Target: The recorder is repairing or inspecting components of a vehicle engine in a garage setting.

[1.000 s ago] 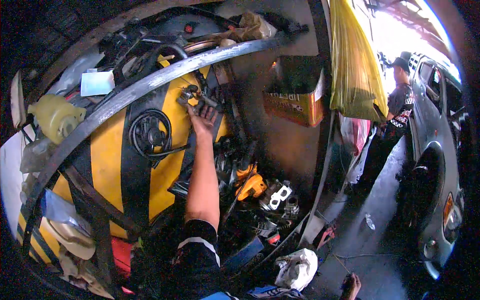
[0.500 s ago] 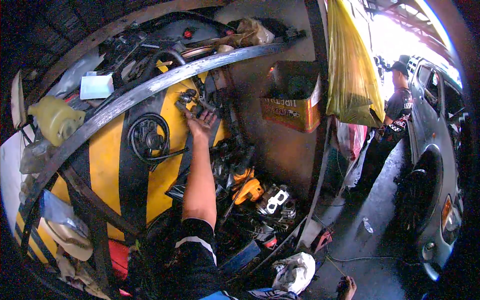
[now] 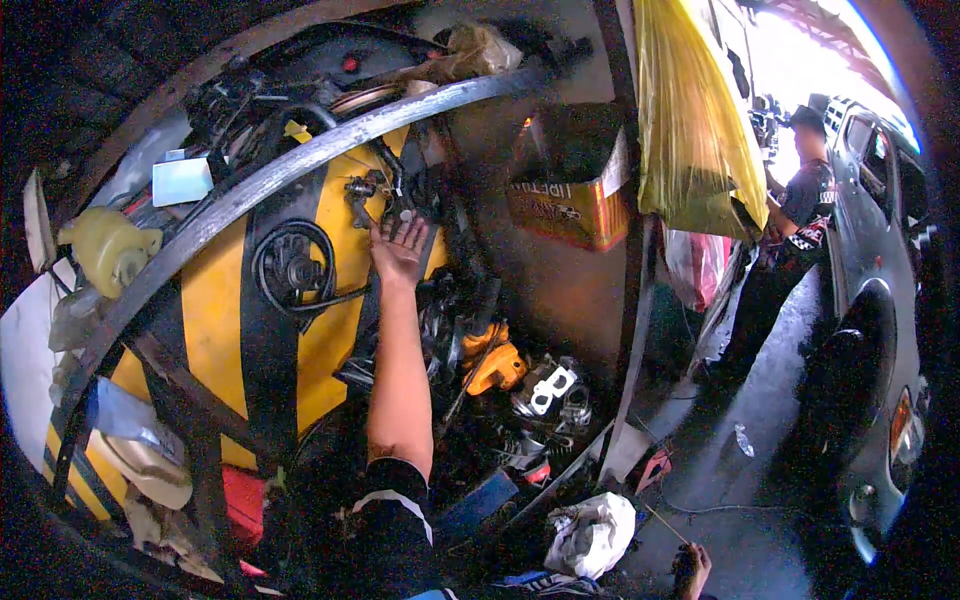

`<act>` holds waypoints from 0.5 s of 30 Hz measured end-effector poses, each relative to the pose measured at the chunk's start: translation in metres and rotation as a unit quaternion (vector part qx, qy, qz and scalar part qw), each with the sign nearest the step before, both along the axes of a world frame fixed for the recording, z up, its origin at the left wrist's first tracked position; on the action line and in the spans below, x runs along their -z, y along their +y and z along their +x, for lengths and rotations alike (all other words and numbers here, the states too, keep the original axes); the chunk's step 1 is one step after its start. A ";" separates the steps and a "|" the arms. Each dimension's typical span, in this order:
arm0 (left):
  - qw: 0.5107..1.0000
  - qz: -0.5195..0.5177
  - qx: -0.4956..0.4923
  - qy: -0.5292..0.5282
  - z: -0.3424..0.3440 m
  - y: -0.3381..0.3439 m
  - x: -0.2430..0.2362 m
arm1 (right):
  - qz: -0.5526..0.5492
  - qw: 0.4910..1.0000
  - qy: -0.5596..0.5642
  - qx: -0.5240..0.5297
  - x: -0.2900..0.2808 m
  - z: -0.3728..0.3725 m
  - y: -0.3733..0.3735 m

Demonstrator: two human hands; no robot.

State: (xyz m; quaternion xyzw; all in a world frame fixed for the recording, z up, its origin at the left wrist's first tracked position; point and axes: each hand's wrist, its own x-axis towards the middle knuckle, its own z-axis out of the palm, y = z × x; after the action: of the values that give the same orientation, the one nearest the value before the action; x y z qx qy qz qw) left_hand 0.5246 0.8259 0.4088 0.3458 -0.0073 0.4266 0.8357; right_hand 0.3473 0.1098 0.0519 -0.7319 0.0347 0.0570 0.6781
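My left hand point(image 3: 398, 255) reaches up to a yellow-and-black striped panel point(image 3: 210, 330), palm toward me and fingers spread. By its fingertips sits a small dark metal part point(image 3: 365, 190), with a small pale round piece point(image 3: 406, 215) beside it; whether I touch either is unclear. Left of the hand, a black hose coil surrounds a dark round part point(image 3: 295, 268). Low on the right, my right hand point(image 3: 692, 570) is closed around a thin light stick point(image 3: 665, 523), partly cut off by the frame edge.
A curved metal bar point(image 3: 300, 165) crosses the shelf front. Orange point(image 3: 495, 370) and silver metal parts point(image 3: 548, 390) lie below. A cardboard box point(image 3: 570, 205), yellow plastic bag point(image 3: 695, 110) and white bag point(image 3: 590, 535) are near. Another person point(image 3: 800, 200) stands beside a grey vehicle point(image 3: 870, 270).
The view has shifted slightly. My left hand stays by the metal part with its fingers still spread. My right hand, with the stick, has risen a little into view.
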 end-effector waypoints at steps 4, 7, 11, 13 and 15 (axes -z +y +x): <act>0.996 -0.003 -0.089 0.019 -0.027 -0.037 0.012 | 0.078 0.993 0.091 0.012 0.000 0.011 -0.009; 0.987 -0.024 -0.150 0.060 0.003 -0.149 0.066 | 0.190 0.958 0.130 0.170 0.053 0.036 -0.047; 0.897 0.232 -0.333 0.176 -0.086 -0.311 0.120 | 0.056 0.985 0.162 0.014 0.026 0.057 -0.029; 0.830 0.474 -0.127 0.265 -0.108 -0.387 0.178 | 0.037 0.989 0.137 -0.044 0.053 0.069 -0.037; 0.654 0.704 -0.029 0.276 -0.119 -0.435 0.236 | -0.001 0.986 0.131 -0.104 -0.019 0.074 -0.028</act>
State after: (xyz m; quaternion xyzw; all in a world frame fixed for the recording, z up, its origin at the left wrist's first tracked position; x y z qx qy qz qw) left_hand 0.4053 0.3909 0.1730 0.9323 -0.0650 0.2025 0.2924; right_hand 0.4209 0.0820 0.0714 -0.7187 0.0469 0.2221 0.6572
